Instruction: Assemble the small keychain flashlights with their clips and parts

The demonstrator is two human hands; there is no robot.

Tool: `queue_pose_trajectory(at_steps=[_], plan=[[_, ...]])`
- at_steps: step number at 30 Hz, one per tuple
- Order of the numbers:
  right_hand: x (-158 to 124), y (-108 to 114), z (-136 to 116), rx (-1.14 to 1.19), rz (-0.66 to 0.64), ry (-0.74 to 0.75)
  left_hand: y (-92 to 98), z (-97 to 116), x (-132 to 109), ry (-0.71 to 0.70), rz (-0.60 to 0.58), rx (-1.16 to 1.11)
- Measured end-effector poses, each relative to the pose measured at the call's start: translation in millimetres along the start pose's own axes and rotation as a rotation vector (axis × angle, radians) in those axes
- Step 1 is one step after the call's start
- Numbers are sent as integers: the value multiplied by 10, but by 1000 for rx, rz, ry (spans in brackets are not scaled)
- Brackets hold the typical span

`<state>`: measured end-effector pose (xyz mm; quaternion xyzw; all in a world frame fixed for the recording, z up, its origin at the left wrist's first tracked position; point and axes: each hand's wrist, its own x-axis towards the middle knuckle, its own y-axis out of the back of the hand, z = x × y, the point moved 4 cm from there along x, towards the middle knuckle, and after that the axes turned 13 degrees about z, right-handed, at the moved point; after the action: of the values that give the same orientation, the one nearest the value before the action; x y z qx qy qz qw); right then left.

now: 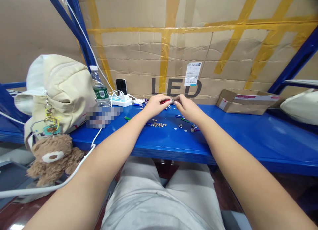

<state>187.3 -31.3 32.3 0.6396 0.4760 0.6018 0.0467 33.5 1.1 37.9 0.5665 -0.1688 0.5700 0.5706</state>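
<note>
Red is the colour to watch: a small red pen-like piece [166,101] sits pinched in the left hand [156,105], its long axis running left to right, the free end pointing straight across at the right hand [185,105]. Both hands hover close together above the blue tabletop [248,137], far out near the cardboard wall [223,57] marked LED. The right hand's fingertips are pressed together on something tiny at the red piece's tip, and what that is cannot be made out at this range. So the left grip is closed on the red piece, the right grip nipped shut on a part too small to name, the two nearly touching. Below them lies a short row of silvery round bits [159,124] and scattered small coloured parts [188,127], well within reach of either hand. Off to the left stand a water bottle [99,87], a white power strip [121,100] and a cream bag [59,90].
</note>
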Motion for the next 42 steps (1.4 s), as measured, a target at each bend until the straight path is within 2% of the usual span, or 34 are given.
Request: queue_pose_trajectory(at_steps=[9, 13, 18, 23, 27, 30, 37, 42], plan=[[20, -119, -28, -410, -66, 154, -50, -149, -57, 275, -178, -123], [15, -148, -10, -480, -92, 220, -55, -155, -88, 300, -250, -111], [-8, -122, -25, -491, -122, 247, -73, -148, -107, 265, -288, -124], [-53, -118, -71, -392, -184, 190, -120, -140, -90, 56, -286, -59], [-60, -110, -61, -161, -158, 123, -106, -96, -74, -141, -251, -26], [-47, -99, -36, -12, -134, 78, -76, -53, -74, -216, -235, 0], [-48, -142, 33, 198, -189, -160, -78, 16, -88, -238, -231, 57], [-28, -121, 47, 114, -155, -105, -106, -37, -69, -82, -212, -1]])
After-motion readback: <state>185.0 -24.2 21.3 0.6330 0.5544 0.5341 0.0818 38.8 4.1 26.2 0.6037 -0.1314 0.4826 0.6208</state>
